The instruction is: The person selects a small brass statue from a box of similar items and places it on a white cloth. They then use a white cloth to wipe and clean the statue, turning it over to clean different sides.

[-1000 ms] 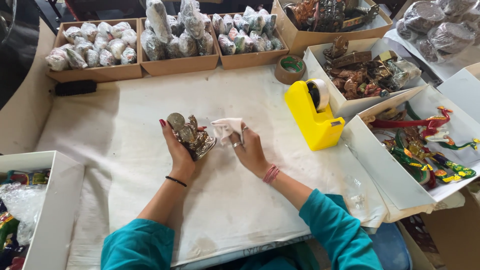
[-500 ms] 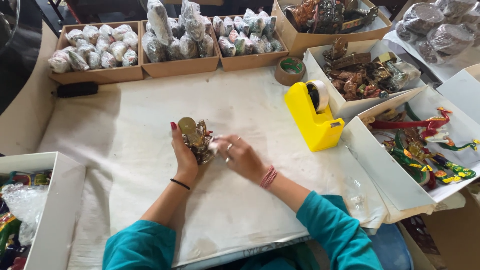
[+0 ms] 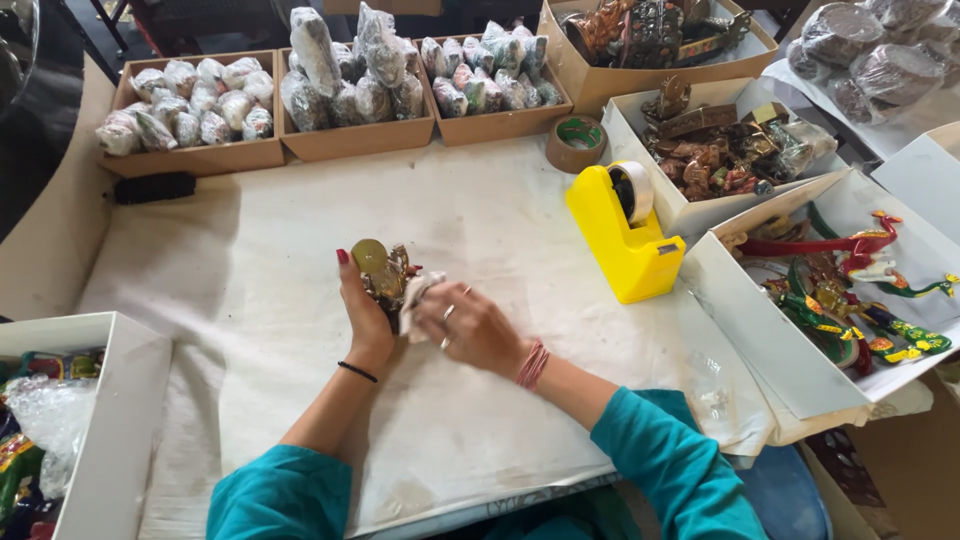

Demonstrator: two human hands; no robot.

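Figurine: a small brown and gold figurine (image 3: 382, 272) was held upright above the white cloth (image 3: 500, 230), left of the yellow tape dispenser (image 3: 625, 240).
Left hand: the left hand (image 3: 362, 310) was closed around the figurine from behind.
Right hand: the right hand (image 3: 468, 325) was pinched on a white wrapping sheet (image 3: 414, 298), pressed against the figurine.
Tape roll: a brown tape roll (image 3: 577, 143) was seen just behind the dispenser.

A single head-worn camera looks steeply down from the near edge of the cloth-covered surface (image 3: 300, 300), facing away from the wearer. Both teal-sleeved forearms rise from the bottom edge, the left hand (image 3: 362, 305) and right hand (image 3: 470, 325) close below the lens at centre. The view reaches far to a row of cardboard trays (image 3: 340, 135), left to a white box (image 3: 110, 420) and right to open boxes (image 3: 760, 330); the top left corner is too dark to read.
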